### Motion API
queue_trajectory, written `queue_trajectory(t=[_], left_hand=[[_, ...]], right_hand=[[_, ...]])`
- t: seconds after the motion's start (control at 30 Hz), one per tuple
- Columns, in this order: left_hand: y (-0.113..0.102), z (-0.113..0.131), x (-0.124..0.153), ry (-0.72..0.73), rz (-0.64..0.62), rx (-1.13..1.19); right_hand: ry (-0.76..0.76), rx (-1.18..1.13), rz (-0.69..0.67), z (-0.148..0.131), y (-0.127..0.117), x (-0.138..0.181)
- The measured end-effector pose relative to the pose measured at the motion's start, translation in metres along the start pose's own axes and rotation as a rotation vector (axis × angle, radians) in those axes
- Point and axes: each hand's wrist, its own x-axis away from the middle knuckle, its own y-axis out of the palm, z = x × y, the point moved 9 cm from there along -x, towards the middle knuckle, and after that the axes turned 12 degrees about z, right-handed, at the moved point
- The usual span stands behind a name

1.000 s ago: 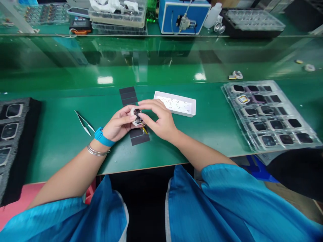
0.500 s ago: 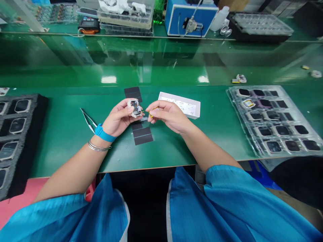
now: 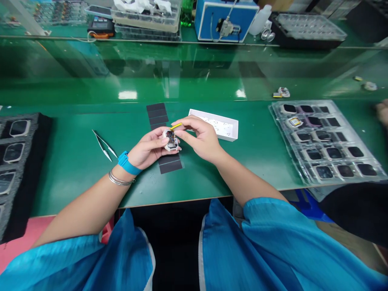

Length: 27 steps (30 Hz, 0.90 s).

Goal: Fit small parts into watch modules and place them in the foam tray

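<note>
My left hand (image 3: 151,146) is closed around a white smartwatch case (image 3: 171,140), its open side up with a circuit board and fine wires inside. Between the fingertips of my right hand (image 3: 200,135) is a small flat yellow battery (image 3: 176,126), tilted up on edge just above the case's upper rim. Whether its wires join the board is too small to tell. Beneath my hands, strips of black adhesive sheet (image 3: 170,163) lie on the green bench. White-tipped tweezers (image 3: 103,144) rest left of my left wrist.
A shallow white box (image 3: 235,128) holding small pieces sits behind my right hand. Clear trays of watch parts (image 3: 332,139) stand at right, a black foam tray (image 3: 33,161) at left. Another person's hand (image 3: 382,113) shows at the right edge. A watch case with battery (image 3: 283,92) lies further back.
My left hand has moved slightly right and down with the case. My right hand has raised the battery from beside the case to over its upper rim. Another person's hand has appeared at right.
</note>
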Motion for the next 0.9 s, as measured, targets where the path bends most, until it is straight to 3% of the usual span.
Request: queue_trajectory(t=[0.63,0.9], left_hand=[[0.005,-0.006,0.003,-0.127,-0.024,0.065],[-0.003,-0.012,-0.001,-0.152,0.107,-0.057]], right_hand=[[-0.017,-0.001,0.011,0.002,0.0,0.001],[-0.024,0.109,-0.038,0.005,0.005,0.002]])
